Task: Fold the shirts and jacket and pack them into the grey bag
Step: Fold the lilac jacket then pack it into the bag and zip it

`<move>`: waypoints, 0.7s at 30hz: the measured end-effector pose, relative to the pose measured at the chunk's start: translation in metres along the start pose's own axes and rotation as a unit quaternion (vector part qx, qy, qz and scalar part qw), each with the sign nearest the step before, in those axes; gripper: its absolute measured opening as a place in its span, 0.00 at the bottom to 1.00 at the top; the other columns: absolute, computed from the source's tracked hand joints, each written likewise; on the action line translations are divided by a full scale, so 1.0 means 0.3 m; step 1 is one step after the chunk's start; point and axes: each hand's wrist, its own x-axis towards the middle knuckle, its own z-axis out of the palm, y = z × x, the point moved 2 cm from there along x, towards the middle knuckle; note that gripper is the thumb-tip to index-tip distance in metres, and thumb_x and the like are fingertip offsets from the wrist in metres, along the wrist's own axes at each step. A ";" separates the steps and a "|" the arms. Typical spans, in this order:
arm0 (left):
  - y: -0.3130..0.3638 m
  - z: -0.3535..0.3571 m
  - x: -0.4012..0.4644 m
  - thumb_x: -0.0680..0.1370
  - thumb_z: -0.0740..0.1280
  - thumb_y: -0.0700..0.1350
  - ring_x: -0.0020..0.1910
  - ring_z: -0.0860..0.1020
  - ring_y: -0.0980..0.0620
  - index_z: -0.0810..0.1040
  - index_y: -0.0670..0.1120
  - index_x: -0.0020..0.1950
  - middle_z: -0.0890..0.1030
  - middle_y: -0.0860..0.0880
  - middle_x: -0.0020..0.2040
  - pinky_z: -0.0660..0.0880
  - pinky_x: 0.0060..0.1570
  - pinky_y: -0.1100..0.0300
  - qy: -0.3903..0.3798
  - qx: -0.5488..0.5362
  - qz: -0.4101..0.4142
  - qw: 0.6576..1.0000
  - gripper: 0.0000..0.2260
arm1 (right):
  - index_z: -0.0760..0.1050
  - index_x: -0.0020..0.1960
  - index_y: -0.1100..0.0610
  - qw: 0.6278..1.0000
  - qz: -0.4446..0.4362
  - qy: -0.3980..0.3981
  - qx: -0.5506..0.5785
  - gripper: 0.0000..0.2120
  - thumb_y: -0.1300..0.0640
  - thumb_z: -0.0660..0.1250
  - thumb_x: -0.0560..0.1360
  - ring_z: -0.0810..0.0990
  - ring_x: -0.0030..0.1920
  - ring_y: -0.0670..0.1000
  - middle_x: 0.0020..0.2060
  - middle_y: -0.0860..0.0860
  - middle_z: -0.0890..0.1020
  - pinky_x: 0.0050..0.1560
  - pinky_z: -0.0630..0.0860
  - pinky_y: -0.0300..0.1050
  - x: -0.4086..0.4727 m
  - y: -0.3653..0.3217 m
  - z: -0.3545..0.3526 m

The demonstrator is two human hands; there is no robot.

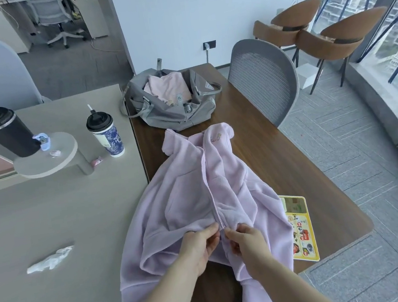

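A lilac fleece jacket (191, 195) lies front up on the brown wooden table (284, 164), collar towards the far end, sleeves spread to both sides. My left hand (201, 245) pinches the bottom hem on the left of the zip. My right hand (246, 244) pinches the hem on the right of the zip, close beside the left. Beyond the collar stands the grey bag (174, 113), open, with a folded pale pink shirt (166, 86) inside.
A grey desk (51, 235) adjoins on the left with a black tumbler (8, 131), a blue patterned cup (106, 133) and a crumpled white tissue (49, 259). A yellow leaflet (301, 228) lies under the jacket's right side. A grey mesh chair (264, 77) stands at the right edge.
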 end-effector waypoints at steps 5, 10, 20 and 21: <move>0.007 -0.006 -0.003 0.74 0.72 0.33 0.32 0.81 0.54 0.82 0.36 0.46 0.83 0.43 0.38 0.78 0.32 0.64 0.010 0.006 0.010 1.000 0.02 | 0.75 0.41 0.64 0.998 -0.002 0.016 0.053 0.07 0.65 0.70 0.76 0.73 0.29 0.51 0.31 0.57 0.75 0.30 0.74 0.40 -0.019 0.004 0.012; 0.013 -0.007 -0.009 0.74 0.73 0.35 0.34 0.81 0.52 0.83 0.35 0.48 0.83 0.42 0.39 0.78 0.34 0.64 0.022 0.024 0.026 0.999 0.05 | 0.73 0.37 0.64 0.998 -0.020 0.023 0.049 0.09 0.66 0.70 0.75 0.71 0.29 0.50 0.29 0.57 0.74 0.27 0.70 0.36 -0.054 0.008 0.029; 0.022 -0.019 -0.019 0.72 0.74 0.36 0.37 0.83 0.48 0.84 0.36 0.42 0.84 0.40 0.38 0.79 0.39 0.60 0.024 0.123 0.061 0.990 0.04 | 0.75 0.46 0.67 0.994 -0.020 0.033 0.107 0.03 0.66 0.69 0.76 0.73 0.29 0.51 0.33 0.59 0.75 0.28 0.73 0.36 -0.074 0.002 0.042; 0.024 -0.021 -0.022 0.72 0.75 0.37 0.41 0.84 0.44 0.84 0.35 0.42 0.85 0.38 0.41 0.80 0.44 0.58 0.020 0.135 0.065 0.989 0.05 | 0.74 0.42 0.65 0.995 -0.022 0.032 0.097 0.05 0.67 0.69 0.76 0.72 0.27 0.50 0.31 0.58 0.74 0.28 0.73 0.37 -0.070 -0.003 0.042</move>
